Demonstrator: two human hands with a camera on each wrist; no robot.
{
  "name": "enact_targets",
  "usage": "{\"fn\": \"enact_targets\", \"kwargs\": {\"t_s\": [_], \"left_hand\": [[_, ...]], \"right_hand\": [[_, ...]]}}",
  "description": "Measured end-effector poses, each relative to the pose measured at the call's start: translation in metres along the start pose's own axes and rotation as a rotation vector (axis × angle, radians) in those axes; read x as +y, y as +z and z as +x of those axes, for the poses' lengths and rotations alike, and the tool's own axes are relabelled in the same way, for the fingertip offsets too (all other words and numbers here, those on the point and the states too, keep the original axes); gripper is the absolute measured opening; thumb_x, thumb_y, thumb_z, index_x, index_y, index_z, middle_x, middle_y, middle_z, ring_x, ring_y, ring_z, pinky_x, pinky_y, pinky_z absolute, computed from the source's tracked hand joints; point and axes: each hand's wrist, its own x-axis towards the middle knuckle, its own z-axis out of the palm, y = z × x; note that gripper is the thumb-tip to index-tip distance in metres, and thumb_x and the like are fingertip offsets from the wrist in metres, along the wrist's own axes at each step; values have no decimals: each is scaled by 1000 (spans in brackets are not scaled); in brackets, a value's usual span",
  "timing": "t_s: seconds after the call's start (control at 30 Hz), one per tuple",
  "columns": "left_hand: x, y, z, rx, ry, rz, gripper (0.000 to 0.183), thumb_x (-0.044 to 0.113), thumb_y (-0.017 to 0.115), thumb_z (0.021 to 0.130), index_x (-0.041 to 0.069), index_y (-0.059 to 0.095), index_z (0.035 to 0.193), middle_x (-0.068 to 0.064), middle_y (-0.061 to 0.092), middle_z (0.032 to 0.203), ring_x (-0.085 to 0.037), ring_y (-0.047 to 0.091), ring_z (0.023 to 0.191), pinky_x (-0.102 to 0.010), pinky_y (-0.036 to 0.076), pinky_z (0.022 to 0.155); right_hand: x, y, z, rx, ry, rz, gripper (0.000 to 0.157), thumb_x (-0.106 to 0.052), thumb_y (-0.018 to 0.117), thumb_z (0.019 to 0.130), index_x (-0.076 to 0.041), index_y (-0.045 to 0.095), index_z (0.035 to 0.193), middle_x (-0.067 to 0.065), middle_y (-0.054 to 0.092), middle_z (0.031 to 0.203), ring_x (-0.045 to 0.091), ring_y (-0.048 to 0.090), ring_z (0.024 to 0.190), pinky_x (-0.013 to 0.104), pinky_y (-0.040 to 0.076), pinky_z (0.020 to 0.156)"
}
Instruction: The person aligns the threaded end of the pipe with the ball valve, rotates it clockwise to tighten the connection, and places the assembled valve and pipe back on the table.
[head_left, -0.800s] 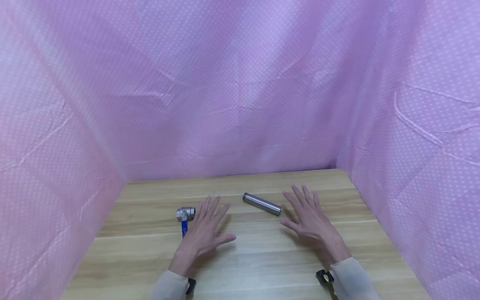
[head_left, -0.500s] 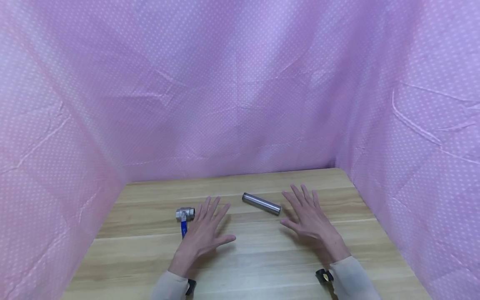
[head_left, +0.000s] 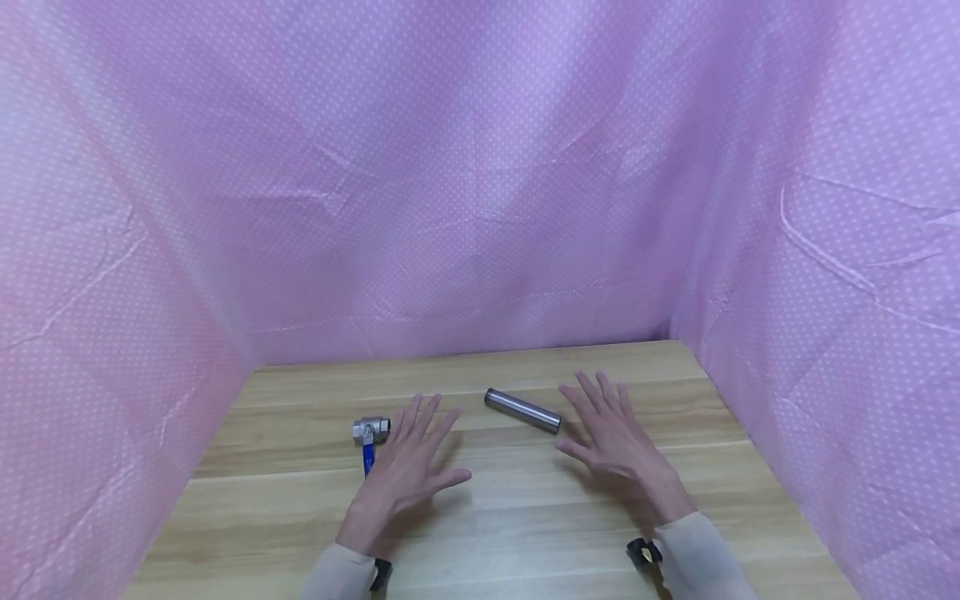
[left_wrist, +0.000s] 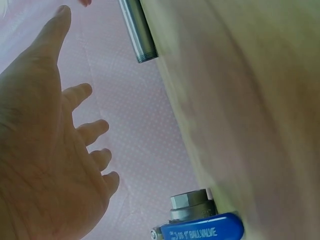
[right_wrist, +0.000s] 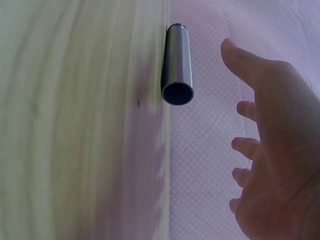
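A steel ball valve (head_left: pixel 370 429) with a blue lever handle (left_wrist: pixel 205 229) lies on the left part of the wooden table. My left hand (head_left: pixel 405 462) hovers palm down beside it, fingers spread, holding nothing and covering part of the handle in the head view. Toward the middle lies a hollow metal pipe (head_left: pixel 522 411), slanting down to the right; its open end (right_wrist: pixel 178 93) faces the right wrist camera. Just right of the pipe, my right hand (head_left: pixel 617 442) is held above the table with fingers spread and nothing in it.
The wood-grain table (head_left: pixel 480 542) is bounded at the back and both sides by pink dotted cloth (head_left: pixel 472 208). Dark wrist mounts (head_left: pixel 643 553) sit under both light sleeves (head_left: pixel 705 554).
My right hand has shifted slightly to the left, a little closer to the pipe. My left hand, the valve and the pipe have stayed in place.
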Motion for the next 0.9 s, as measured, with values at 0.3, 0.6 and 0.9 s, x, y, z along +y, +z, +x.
{"fn": "enact_targets", "kwargs": {"t_s": [0.3, 0.6, 0.9], "left_hand": [[-11, -9, -2, 25, -16, -53, 98, 69, 77, 99, 30, 33, 179, -14, 16, 191, -47, 9, 178, -70, 16, 147], [-37, -21, -13, 65, -50, -133, 96, 61, 77, 103, 25, 32, 179, -15, 21, 190, -50, 12, 176, -76, 17, 144], [-70, -33, -19, 74, -65, -223, 98, 59, 77, 103, 20, 30, 180, -21, 24, 188, -53, 9, 176, -80, 11, 143]], "right_hand": [[-7, -2, 5, -37, -2, 54, 95, -59, 73, 105, -20, 30, 180, 18, 16, 190, 53, 12, 176, 81, 3, 143], [-11, 1, 12, -82, -17, 141, 94, -57, 73, 106, -18, 30, 180, 18, 16, 190, 50, 10, 176, 76, 3, 146], [-15, 3, 22, -117, -34, 178, 93, -61, 71, 105, -21, 31, 179, 17, 18, 190, 48, 11, 177, 75, 9, 147]]}}
